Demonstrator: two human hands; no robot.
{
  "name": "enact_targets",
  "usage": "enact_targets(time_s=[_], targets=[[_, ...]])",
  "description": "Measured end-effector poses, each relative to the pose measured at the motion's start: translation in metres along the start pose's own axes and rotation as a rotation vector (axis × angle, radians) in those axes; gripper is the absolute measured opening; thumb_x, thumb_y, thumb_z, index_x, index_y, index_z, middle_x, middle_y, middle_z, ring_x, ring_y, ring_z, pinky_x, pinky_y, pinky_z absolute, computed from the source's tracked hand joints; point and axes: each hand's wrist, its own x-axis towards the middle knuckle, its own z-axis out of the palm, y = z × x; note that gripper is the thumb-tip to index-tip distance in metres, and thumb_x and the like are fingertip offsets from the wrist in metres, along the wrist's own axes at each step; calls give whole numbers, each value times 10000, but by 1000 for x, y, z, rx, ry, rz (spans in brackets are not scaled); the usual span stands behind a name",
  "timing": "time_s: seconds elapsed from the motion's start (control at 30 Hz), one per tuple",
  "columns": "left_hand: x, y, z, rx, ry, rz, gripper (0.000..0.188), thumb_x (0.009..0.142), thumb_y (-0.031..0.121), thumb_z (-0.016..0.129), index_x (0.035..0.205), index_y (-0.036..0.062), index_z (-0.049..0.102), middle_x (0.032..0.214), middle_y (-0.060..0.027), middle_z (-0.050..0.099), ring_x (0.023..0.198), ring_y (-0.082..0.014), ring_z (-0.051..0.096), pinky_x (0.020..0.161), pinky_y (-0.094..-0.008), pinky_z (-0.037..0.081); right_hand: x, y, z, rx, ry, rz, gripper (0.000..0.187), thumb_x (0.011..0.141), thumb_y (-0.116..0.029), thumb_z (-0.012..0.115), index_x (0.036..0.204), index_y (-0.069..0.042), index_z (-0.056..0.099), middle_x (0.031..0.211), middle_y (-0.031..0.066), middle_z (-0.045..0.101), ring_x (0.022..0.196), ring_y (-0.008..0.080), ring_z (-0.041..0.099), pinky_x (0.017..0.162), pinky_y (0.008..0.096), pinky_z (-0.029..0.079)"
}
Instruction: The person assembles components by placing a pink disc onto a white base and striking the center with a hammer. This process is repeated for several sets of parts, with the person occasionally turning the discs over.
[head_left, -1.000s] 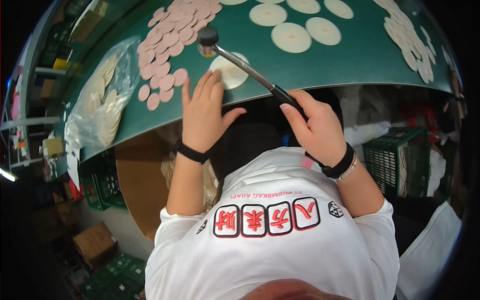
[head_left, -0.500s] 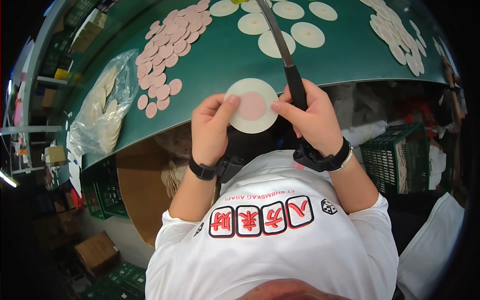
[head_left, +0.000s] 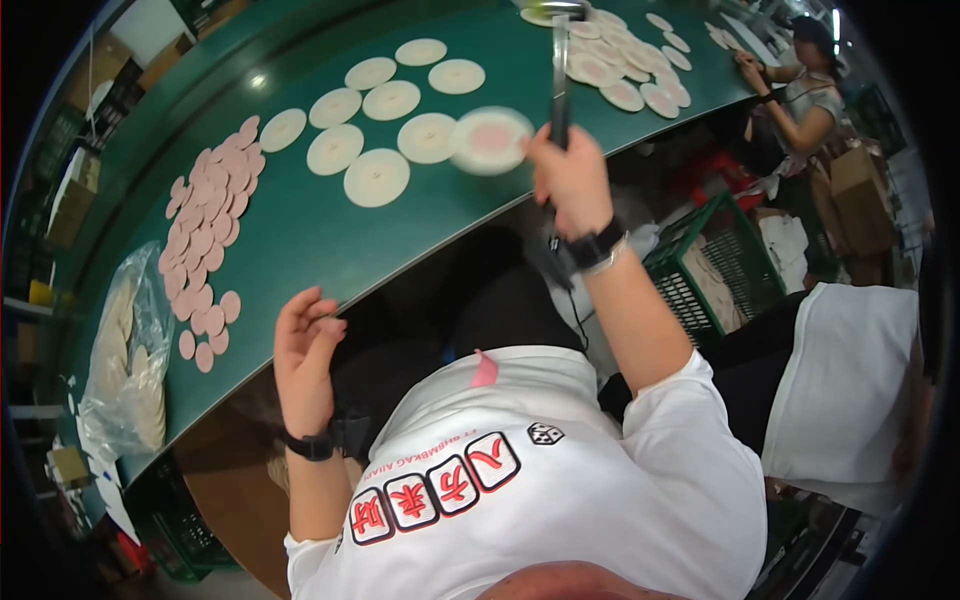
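Observation:
My right hand (head_left: pixel 572 180) is closed round the black grip of a long tool with a metal shaft (head_left: pixel 560 80). The kind of tool is unclear. Between its thumb and fingers the same hand pinches the edge of a round cream disc (head_left: pixel 466 150) with a pink circle (head_left: pixel 492 138) in its middle, blurred by motion. This disc hangs over the table edge side, beside a plain cream disc (head_left: pixel 428 137). My left hand (head_left: pixel 308 335) holds nothing, its fingers loosely curled and apart, near the table's front edge. Several cream discs (head_left: pixel 377 178) lie spread on the green table (head_left: pixel 330 235).
Small pink discs (head_left: pixel 205 240) lie heaped at the left, beside a clear bag (head_left: pixel 125 360) of cream discs. A pile of cream discs with pink centres (head_left: pixel 622 95) lies at the far right. A green crate (head_left: pixel 715 265) stands below the table; another person (head_left: pixel 800 110) works beyond.
My right hand has carried the disc and tool right and forward over the table. My left hand has let go of the disc and moved left. The view has turned right.

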Motion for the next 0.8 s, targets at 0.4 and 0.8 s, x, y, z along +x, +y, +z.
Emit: enact_targets(time_s=[0.4, 0.8], targets=[[17, -9, -48, 227, 213, 214, 421, 1027, 40, 629, 1442, 26, 557, 1273, -65, 642, 1055, -118, 618, 932, -255, 502, 44, 2, -14, -52, -8, -77, 206, 991, -197, 731, 970, -43, 596, 743, 21, 635, 472, 71, 469, 422, 252, 377], [71, -31, -123, 436, 448, 477, 388, 1060, 70, 620, 1439, 18, 556, 1277, -90, 634, 1073, -133, 609, 938, -275, 514, 12, 47, 29, -149, -283, 24, 245, 1042, -267, 678, 940, -62, 589, 720, -13, 588, 484, 51, 481, 414, 237, 398]])
